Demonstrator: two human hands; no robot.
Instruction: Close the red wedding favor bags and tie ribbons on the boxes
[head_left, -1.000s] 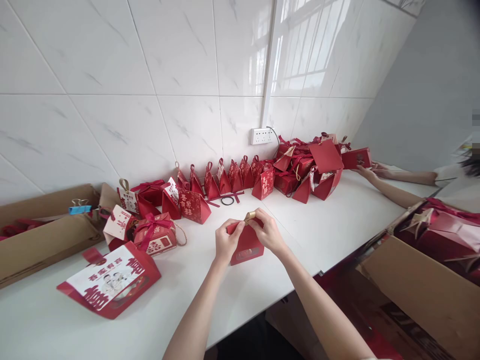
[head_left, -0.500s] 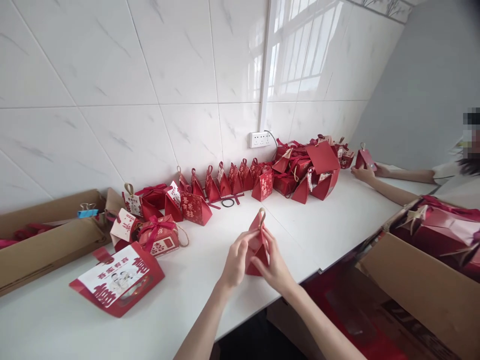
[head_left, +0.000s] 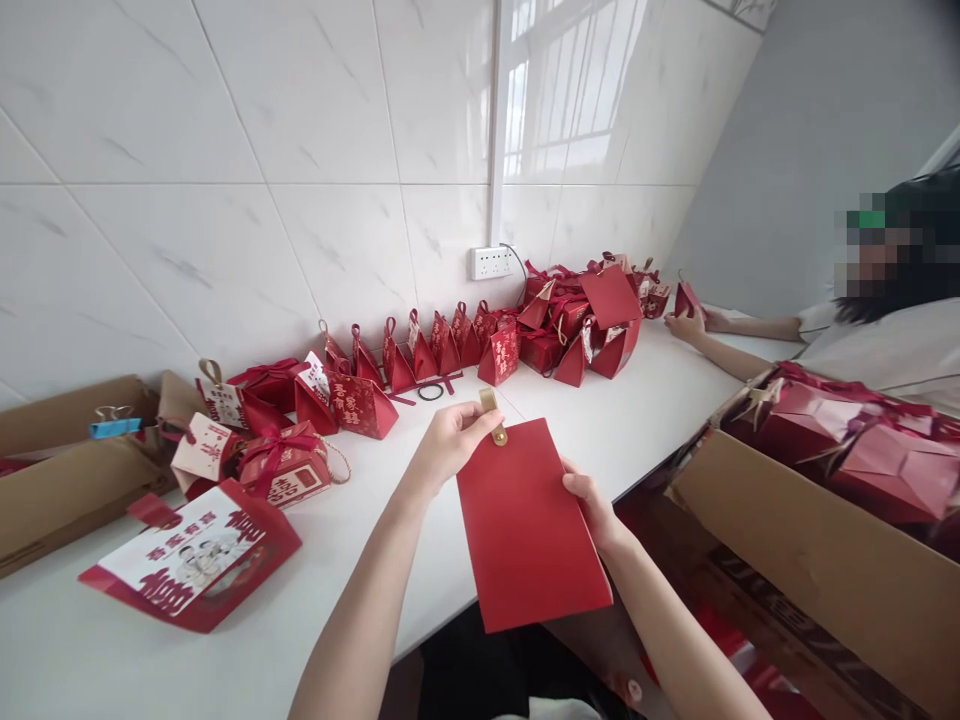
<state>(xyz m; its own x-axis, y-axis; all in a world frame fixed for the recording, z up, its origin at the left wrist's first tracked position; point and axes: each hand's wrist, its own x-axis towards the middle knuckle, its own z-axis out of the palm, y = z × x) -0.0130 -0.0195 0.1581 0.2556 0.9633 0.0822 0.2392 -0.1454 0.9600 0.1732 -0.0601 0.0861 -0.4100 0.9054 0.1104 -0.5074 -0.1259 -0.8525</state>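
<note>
I hold a flat red paper gift box (head_left: 529, 525) up over the near edge of the white table (head_left: 660, 420). Its plain face is turned towards me and a gold loop tab (head_left: 491, 412) sticks up at its top. My left hand (head_left: 450, 440) pinches its top left corner by the tab. Fingers of my right hand (head_left: 592, 505) curl round its right edge from behind. A row of small folded red pyramid boxes (head_left: 420, 350) stands along the tiled wall beyond.
A heap of red boxes (head_left: 581, 315) lies at the back right below a wall socket (head_left: 491, 262). Another person's arms (head_left: 724, 335) rest on the table's right end. Cardboard cartons stand at left (head_left: 71, 485) and right (head_left: 817, 570). A printed red box (head_left: 195, 555) lies flat at front left.
The red box stood folded into a small pyramid between my hands. Now it is lifted, flat and larger in view, facing me. The camera has swung right, showing more of the other person.
</note>
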